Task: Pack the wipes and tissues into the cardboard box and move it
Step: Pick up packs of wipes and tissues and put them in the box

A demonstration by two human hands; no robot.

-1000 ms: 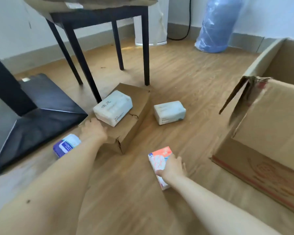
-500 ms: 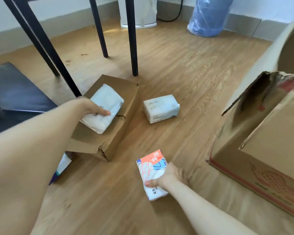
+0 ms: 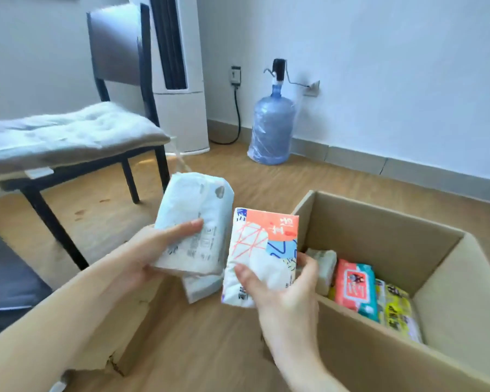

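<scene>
My left hand (image 3: 150, 250) grips a white tissue pack (image 3: 194, 219), held up above the floor. My right hand (image 3: 277, 287) grips an orange, white and blue patterned tissue pack (image 3: 262, 250) upright beside it, just left of the open cardboard box (image 3: 379, 222). Inside the box lie a red wipes pack (image 3: 355, 287), a yellow pack (image 3: 398, 312) and a pale tissue pack (image 3: 323, 264). Another white tissue pack (image 3: 201, 288) lies on the floor below the held ones, partly hidden.
A flattened brown carton (image 3: 125, 335) lies on the wooden floor under my left forearm. A black chair with a grey cushion (image 3: 68, 134) stands at left. A blue water bottle (image 3: 272, 128) and a white tower appliance (image 3: 178, 80) stand by the wall.
Both hands lifted their tissue packs off the floor and carton and brought them up beside the box. The view swung up and right, showing the box's inside.
</scene>
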